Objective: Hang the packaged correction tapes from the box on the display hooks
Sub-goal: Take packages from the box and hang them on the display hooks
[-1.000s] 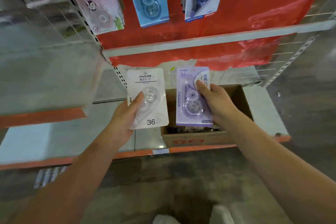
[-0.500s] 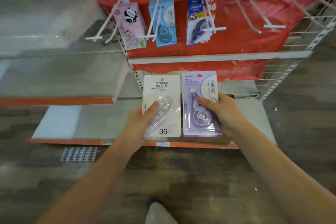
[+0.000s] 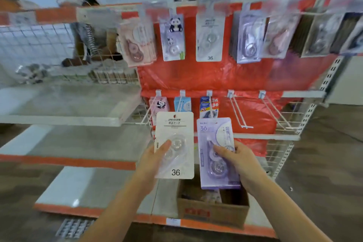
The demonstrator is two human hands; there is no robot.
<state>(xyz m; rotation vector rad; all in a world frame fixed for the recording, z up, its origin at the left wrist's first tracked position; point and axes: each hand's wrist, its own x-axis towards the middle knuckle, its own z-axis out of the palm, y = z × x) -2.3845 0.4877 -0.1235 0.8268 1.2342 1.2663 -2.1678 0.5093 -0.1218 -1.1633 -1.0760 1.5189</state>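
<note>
Hands up front: left hand (image 3: 155, 156) grips the white pack (image 3: 174, 144), right hand (image 3: 238, 160) grips the purple pack (image 3: 217, 153), side by side above the box (image 3: 213, 211).

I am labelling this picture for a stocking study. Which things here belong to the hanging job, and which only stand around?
Job:
- white pack, in the left hand
- purple pack, in the right hand
- cardboard box on the bottom shelf
- empty hooks
- matching white "36" packs already hung above

Around:
- panda packs
- wire basket
- floor grate
</note>
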